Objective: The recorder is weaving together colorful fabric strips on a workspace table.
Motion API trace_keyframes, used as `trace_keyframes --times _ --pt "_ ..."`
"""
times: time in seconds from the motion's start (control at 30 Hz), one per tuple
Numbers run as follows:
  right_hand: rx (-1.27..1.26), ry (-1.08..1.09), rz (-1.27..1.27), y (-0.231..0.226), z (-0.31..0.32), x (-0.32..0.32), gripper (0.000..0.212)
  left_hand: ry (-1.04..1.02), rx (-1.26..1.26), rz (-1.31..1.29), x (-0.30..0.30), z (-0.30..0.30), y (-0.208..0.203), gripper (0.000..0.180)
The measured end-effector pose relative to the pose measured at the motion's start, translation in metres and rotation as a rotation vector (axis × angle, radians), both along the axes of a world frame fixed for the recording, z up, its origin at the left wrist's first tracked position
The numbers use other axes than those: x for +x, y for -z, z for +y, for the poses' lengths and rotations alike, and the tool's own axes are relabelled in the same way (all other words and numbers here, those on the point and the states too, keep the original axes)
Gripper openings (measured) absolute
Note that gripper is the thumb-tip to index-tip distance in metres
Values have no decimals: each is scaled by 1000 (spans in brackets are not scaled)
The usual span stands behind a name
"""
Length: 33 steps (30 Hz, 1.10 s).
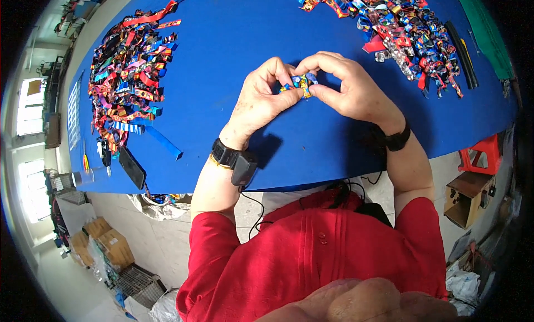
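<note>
Above the blue table (pixel 233 55), I hold a small folded piece of blue and yellow printed ribbon (pixel 303 85) between both hands. My left hand (pixel 262 91) pinches one side of it with thumb and fingers. My right hand (pixel 347 83) has its thumb and bent forefinger closed on the other side. The fingertips cover part of the ribbon, so its exact fold is hidden. Left of my hands lies a long pile of loose printed ribbon strips (pixel 130 72), mostly red, blue and black. Far right is a heap of small looped or folded ribbon pieces (pixel 411 30).
A black phone-like slab (pixel 132 167) lies near the table's left front edge, with a yellow-handled tool (pixel 85 162) beyond it. Dark strips (pixel 463 55) and green cloth (pixel 485 33) lie at the right. A red stool (pixel 481 155) and wooden box (pixel 469 198) stand beside the table.
</note>
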State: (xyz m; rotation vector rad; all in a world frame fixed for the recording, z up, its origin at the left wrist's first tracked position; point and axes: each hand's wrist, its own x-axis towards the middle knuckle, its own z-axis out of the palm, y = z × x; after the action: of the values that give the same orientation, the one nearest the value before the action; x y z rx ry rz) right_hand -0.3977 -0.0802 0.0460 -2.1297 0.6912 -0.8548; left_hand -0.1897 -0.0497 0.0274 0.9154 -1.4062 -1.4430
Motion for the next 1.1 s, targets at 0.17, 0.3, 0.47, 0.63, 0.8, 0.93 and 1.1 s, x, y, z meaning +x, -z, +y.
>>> trace_keyframes --times 0.17,0.3,0.47,0.63,0.8,0.93,1.1 --pt "103 17 -96 4 1 0 24 -42 -22 -4 -5 4 3 26" --pt "389 -37 -149 7 0 1 22 -95 -126 -64 -8 6 7 24" --pt "608 -62 -243 9 0 3 21 -197 -219 -173 -13 7 12 23" --pt "704 -92 -302 14 -2 3 20 -282 -310 -246 -13 7 16 24" --pt "764 -120 -368 20 -3 6 20 -377 -546 -450 -12 8 10 23" --pt "792 -91 -430 18 2 10 15 -392 -569 -475 -12 8 5 23" --pt "905 6 -430 23 -3 6 29 -341 -712 -549 -12 9 5 22"
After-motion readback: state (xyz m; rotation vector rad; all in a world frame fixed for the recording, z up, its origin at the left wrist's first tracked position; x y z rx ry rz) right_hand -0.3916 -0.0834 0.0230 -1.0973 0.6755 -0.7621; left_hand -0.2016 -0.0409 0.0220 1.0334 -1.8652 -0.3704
